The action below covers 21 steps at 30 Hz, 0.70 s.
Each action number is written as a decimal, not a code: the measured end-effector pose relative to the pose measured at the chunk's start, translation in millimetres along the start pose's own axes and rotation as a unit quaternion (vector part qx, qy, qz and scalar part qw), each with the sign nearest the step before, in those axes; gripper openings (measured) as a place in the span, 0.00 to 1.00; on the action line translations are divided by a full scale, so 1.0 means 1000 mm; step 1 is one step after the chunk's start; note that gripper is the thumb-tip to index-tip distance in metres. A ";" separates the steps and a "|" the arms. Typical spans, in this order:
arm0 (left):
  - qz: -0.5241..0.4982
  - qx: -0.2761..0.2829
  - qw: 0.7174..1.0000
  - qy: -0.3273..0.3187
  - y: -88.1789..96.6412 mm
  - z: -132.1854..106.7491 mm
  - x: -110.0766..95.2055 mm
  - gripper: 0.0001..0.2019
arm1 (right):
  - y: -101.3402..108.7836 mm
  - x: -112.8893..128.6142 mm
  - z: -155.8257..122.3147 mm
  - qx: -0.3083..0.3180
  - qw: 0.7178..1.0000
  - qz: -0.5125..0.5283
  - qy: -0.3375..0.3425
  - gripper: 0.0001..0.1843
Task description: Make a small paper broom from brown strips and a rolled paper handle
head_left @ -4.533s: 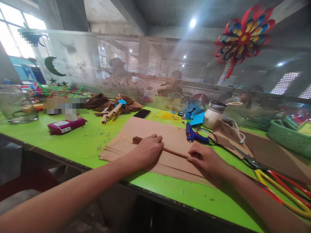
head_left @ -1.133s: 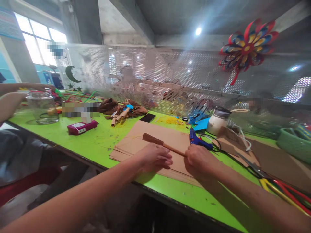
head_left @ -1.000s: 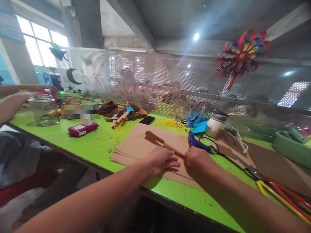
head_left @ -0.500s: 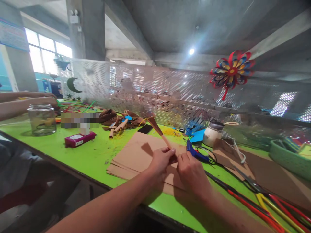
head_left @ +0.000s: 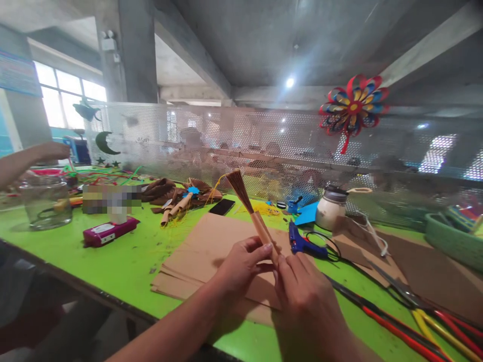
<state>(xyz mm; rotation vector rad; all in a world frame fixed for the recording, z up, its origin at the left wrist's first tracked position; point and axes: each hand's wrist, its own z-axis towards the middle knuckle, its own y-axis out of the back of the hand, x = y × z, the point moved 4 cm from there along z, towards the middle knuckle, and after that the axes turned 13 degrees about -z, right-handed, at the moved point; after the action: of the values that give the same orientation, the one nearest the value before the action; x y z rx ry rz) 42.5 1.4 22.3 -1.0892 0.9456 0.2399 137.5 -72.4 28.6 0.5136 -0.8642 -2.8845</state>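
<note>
Both my hands hold a small paper broom [head_left: 252,211], a rolled brown paper stick with a dark fringed end pointing up and left. My left hand [head_left: 240,266] pinches the stick's lower part with thumb and fingers. My right hand [head_left: 302,294] is closed round the stick's bottom end, right beside the left. They hover over a stack of brown paper sheets [head_left: 204,251] on the green table [head_left: 124,261].
A blue glue gun [head_left: 302,244] with a black cord lies just right of the stick. A white jar [head_left: 331,207], scissors [head_left: 396,284], coloured sticks [head_left: 407,332], a green basket [head_left: 453,241], a phone [head_left: 222,206], a pink box [head_left: 107,231] and a glass jar [head_left: 47,201] stand around. Another person's hand [head_left: 45,151] is at far left.
The broom has been lifted off the brown sheets and tipped upright, fringe up. My hands came together at its lower end.
</note>
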 end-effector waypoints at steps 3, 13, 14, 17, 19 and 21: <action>0.002 0.007 1.000 -0.014 -0.002 -0.001 -0.001 0.12 | 0.003 -0.003 0.000 0.005 1.000 0.020 -0.004 0.09; 0.023 -0.014 0.999 -0.044 0.003 -0.001 -0.001 0.11 | -0.002 -0.004 -0.001 0.034 0.994 0.104 -0.019 0.09; 0.025 -0.013 0.999 -0.046 0.004 -0.001 -0.002 0.11 | -0.002 -0.005 0.000 0.037 0.992 0.117 -0.025 0.08; 0.028 -0.014 0.998 -0.053 0.004 0.000 -0.003 0.13 | -0.003 -0.008 0.001 0.047 0.985 0.157 -0.055 0.06; 0.027 -0.017 0.998 -0.058 0.004 0.000 -0.004 0.14 | -0.004 -0.010 0.001 0.044 0.980 0.179 -0.074 0.05; 0.023 -0.020 0.998 -0.062 0.005 0.001 -0.004 0.14 | -0.004 -0.012 0.000 0.039 0.978 0.190 -0.081 0.05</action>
<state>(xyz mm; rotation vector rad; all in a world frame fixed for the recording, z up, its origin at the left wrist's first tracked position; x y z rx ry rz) 37.9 5.2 22.2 -1.0772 0.8594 0.3621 148.3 -67.0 30.1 0.1003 -0.9794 -2.5728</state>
